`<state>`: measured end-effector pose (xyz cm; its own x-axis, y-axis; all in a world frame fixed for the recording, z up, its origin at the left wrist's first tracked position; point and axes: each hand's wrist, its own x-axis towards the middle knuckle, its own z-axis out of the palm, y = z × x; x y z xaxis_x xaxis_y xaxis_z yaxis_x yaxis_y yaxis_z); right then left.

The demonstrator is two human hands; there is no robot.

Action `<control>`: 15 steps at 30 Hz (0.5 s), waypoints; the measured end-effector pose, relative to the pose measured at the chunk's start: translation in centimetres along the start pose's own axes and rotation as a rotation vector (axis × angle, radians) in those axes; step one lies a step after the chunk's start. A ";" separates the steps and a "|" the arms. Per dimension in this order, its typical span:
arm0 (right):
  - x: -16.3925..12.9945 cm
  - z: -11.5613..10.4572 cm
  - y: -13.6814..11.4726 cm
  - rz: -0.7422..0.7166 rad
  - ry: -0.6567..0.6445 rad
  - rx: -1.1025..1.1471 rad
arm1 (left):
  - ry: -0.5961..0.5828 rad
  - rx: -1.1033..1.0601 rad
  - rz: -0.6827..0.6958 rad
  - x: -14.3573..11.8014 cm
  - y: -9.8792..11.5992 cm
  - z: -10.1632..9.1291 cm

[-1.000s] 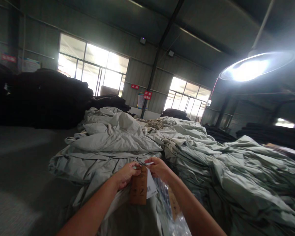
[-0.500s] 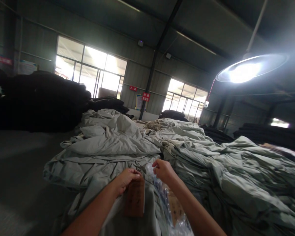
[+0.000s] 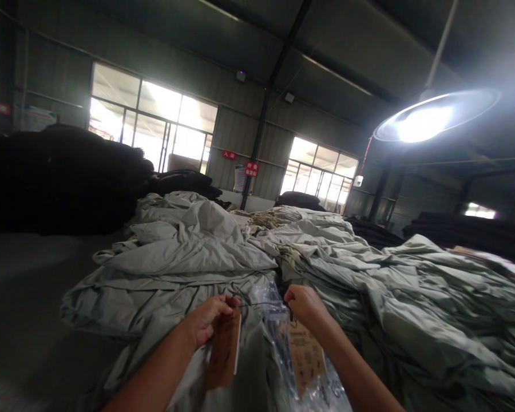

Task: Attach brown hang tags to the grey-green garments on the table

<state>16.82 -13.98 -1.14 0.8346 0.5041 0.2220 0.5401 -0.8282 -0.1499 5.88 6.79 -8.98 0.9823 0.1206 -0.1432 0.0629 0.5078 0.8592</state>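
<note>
My left hand pinches a brown printed hang tag at its top end; the tag hangs tilted, with a pale edge on its right. Closed fingers of my right hand grip a thin dark string, which stretches across to the left hand. Below the right hand lies a clear plastic bag. Another brown tag with dark print shows at the bag; whether it is inside cannot be made out. Both hands are above grey-green fabric heaped in folds.
More grey-green fabric spreads out on the right. Dark piles stand at the left and back. A bright lamp hangs at upper right. Floor shows on the left. Red signs are near a post.
My right hand has moved right and slightly down, drawing the string taut between the hands. My left hand and its tag have shifted slightly left.
</note>
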 end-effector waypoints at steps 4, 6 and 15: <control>-0.2 1.9 0.1 0.029 -0.099 -0.105 | -0.116 -0.245 0.036 0.1 0.1 -0.4; -0.4 3.0 -0.1 -0.006 -0.104 -0.117 | -0.122 -0.275 0.070 0.1 0.2 -0.5; 0.6 4.5 0.2 0.004 -0.048 -0.070 | -0.046 -0.314 0.126 -1.2 0.8 -0.3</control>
<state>17.96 -12.77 -5.37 0.8418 0.5106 0.1751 0.5294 -0.8444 -0.0826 4.72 7.25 -8.29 0.9863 0.1642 -0.0165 -0.1102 0.7298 0.6747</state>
